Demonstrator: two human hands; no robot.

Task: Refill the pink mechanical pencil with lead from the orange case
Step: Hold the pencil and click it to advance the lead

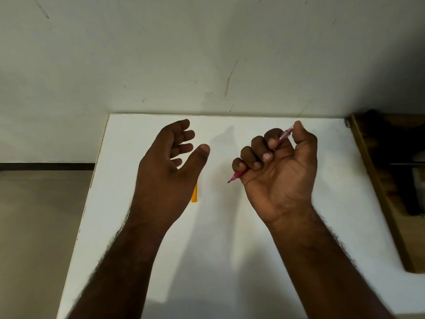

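Observation:
My right hand [278, 166] is closed in a fist around the pink mechanical pencil [236, 175]. The pencil's tip sticks out at the lower left of the fist and its rear end shows under the thumb at the upper right. My left hand [170, 166] hovers above the white table [230, 249], palm turned inward, fingers apart, holding nothing. The orange case [194, 194] lies on the table under my left hand; only a thin strip of it shows past the palm's edge.
The table's left edge runs diagonally, with floor beyond it. A white wall stands right behind the table's far edge. A brown wooden piece of furniture [377, 180] with dark contents borders the table on the right.

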